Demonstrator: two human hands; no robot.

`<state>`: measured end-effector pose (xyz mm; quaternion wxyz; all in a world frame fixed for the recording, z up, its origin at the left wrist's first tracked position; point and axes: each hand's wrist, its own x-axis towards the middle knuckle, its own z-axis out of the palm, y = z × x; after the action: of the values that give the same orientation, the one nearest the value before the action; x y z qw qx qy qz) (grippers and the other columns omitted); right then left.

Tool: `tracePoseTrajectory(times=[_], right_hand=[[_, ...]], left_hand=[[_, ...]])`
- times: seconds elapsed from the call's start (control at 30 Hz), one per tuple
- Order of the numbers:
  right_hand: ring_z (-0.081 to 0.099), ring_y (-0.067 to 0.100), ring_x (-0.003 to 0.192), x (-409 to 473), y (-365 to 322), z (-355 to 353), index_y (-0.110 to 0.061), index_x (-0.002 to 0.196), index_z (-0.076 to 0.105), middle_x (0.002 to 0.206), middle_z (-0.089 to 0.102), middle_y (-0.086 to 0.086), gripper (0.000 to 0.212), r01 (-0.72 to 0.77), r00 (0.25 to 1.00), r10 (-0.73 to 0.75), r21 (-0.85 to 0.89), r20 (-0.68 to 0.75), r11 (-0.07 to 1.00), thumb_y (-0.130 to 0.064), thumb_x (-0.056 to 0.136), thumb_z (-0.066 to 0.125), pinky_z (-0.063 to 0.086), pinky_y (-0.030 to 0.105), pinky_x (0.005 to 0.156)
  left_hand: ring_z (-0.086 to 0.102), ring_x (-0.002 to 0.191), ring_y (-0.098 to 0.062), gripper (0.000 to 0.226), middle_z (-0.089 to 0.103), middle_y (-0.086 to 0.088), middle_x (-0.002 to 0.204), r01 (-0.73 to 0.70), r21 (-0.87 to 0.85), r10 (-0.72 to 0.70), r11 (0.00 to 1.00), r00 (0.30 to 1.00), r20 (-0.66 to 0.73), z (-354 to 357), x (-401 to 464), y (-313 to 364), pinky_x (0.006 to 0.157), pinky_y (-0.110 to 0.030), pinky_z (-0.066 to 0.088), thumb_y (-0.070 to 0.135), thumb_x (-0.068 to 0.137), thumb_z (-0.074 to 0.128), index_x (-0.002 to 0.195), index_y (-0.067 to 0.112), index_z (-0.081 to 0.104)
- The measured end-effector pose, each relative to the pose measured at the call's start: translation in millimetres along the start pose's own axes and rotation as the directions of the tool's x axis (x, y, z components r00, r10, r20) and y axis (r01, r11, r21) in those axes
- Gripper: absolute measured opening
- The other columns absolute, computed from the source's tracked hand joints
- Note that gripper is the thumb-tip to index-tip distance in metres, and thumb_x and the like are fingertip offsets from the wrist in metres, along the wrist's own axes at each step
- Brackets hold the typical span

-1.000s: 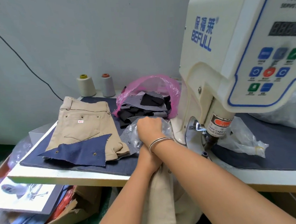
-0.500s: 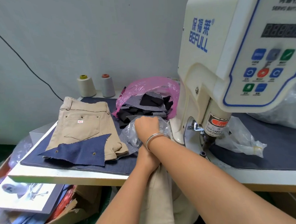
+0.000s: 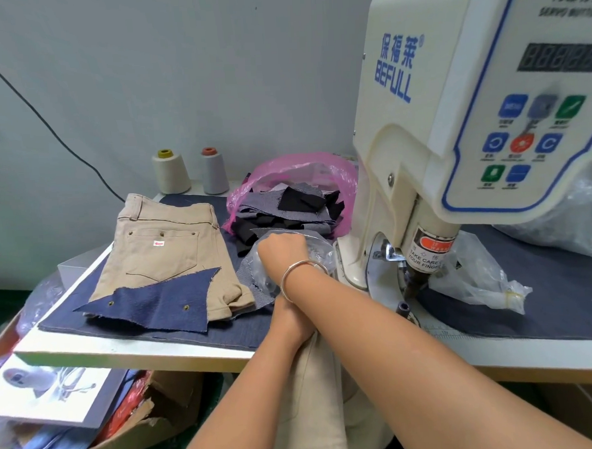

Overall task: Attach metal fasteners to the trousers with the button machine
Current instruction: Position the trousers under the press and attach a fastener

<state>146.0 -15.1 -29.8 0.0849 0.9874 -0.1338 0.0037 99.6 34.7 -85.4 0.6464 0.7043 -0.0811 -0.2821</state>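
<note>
Beige trousers (image 3: 313, 391) hang off the surface (image 3: 130, 353) edge, gripped by the left hand (image 3: 291, 322). Right hand (image 3: 282, 254), crossed above it, reaches into a clear bag (image 3: 318, 254); its fingers are hidden. Button machine (image 3: 455, 140) stands just right.

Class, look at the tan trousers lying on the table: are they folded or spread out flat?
Folded. The tan trousers lie doubled over on the table, waistband at the far end and a folded edge nearest the camera; a blue scrap overlaps them.
</note>
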Motion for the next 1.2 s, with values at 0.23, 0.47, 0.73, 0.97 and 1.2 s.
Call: tracePoseTrajectory(times=[0.23, 0.47, 0.73, 0.97, 1.2], right_hand=[[0.063, 0.025, 0.102, 6.7, -1.3, 3.1, -0.017, 0.112, 0.062, 0.110, 0.065, 0.001, 0.040, -0.009, 0.990, -0.005, 0.097, 0.139, 0.995, -0.022, 0.074, 0.074, 0.039, 0.034, 0.063], [0.063, 0.023, 0.100, 2.0, 4.0, 9.7, -0.014, 0.103, 0.066, 0.105, 0.066, 0.003, 0.025, -0.067, 0.998, 0.064, 0.111, 0.030, 0.992, -0.013, 0.079, 0.069, 0.042, 0.030, 0.066], [0.063, 0.028, 0.102, -2.3, 11.1, 10.2, -0.010, 0.106, 0.066, 0.109, 0.066, 0.009, 0.023, -0.113, 0.994, 0.112, 0.274, 0.019, 0.955, -0.012, 0.083, 0.064, 0.042, 0.031, 0.067], [0.059, 0.030, 0.089, -18.0, 20.7, 13.5, -0.005, 0.084, 0.060, 0.091, 0.066, 0.014, 0.010, -0.120, 0.956, 0.263, 0.644, -0.131, 0.755, -0.008, 0.084, 0.050, 0.043, 0.034, 0.072], [0.060, 0.023, 0.097, -22.0, 26.6, 19.0, -0.013, 0.103, 0.066, 0.103, 0.068, 0.008, 0.028, -0.116, 0.959, 0.265, 0.710, -0.103, 0.695, -0.001, 0.084, 0.050, 0.040, 0.025, 0.076]], left_hand=[[0.051, 0.085, -0.018, 0.021, 0.056, 0.000, 0.084, -0.116, 0.145, 0.113, 0.983, 0.993, 0.031, -1.2, -5.2, -1.1, 0.078, -0.031, 0.048, -0.009, 0.091, 0.050, 0.088, 0.010, 0.057], [0.050, 0.085, -0.017, 0.025, 0.052, 0.001, 0.080, -0.075, 0.094, 0.070, 0.993, 0.996, 0.053, -3.7, -5.6, 0.4, 0.087, -0.035, 0.043, -0.002, 0.091, 0.054, 0.080, 0.020, 0.050], [0.053, 0.090, -0.016, 0.034, 0.062, -0.016, 0.112, -0.243, 0.439, 0.246, 0.865, 0.968, 0.050, -3.8, -12.1, -0.6, 0.078, -0.026, 0.046, -0.008, 0.086, 0.057, 0.119, 0.001, 0.056], [0.057, 0.085, -0.023, 0.012, 0.066, -0.015, 0.096, -0.396, 0.570, 0.353, 0.720, 0.916, 0.191, -2.3, -16.2, 5.5, 0.070, -0.029, 0.041, 0.011, 0.088, 0.053, 0.081, 0.021, 0.053], [0.060, 0.093, -0.031, 0.014, 0.064, -0.016, 0.095, -0.397, 0.681, 0.341, 0.615, 0.913, 0.223, -2.6, -16.3, 3.9, 0.068, -0.025, 0.036, 0.010, 0.091, 0.049, 0.093, 0.010, 0.062]])
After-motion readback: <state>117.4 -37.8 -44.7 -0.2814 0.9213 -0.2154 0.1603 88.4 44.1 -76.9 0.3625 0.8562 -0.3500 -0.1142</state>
